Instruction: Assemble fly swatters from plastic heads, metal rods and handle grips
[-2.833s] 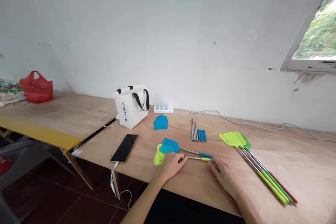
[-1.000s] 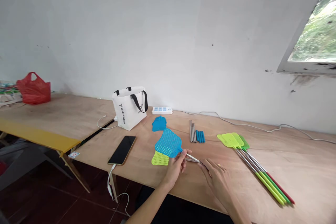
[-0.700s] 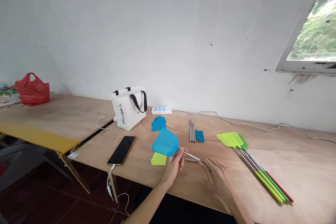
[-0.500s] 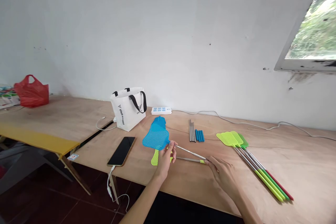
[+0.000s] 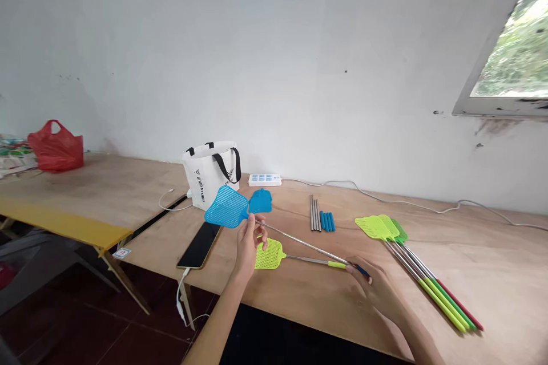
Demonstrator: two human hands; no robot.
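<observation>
A blue fly swatter (image 5: 226,207) with a thin metal rod is stretched between my hands above the table. Pinched in my left hand (image 5: 247,246) is the rod just below the mesh head. My right hand (image 5: 381,291) is closed around the dark blue handle at the other end, partly hiding it. Beneath the rod, a yellow-green fly swatter (image 5: 269,254) lies on the wooden table, its handle end close to my right fingers. Loose blue swatter heads (image 5: 260,201) lie behind my left hand.
Several metal tubes (image 5: 315,214) and blue grips (image 5: 327,221) lie mid-table. Fly swatters (image 5: 422,271) rest on the right. To the left are a phone (image 5: 199,245) on a cable and a white bag (image 5: 209,177). A power strip (image 5: 264,180) sits by the wall.
My left hand has moved left with the blue swatter's head, and my right hand slightly right. The rod between them is visibly longer. More of the yellow-green swatter shows.
</observation>
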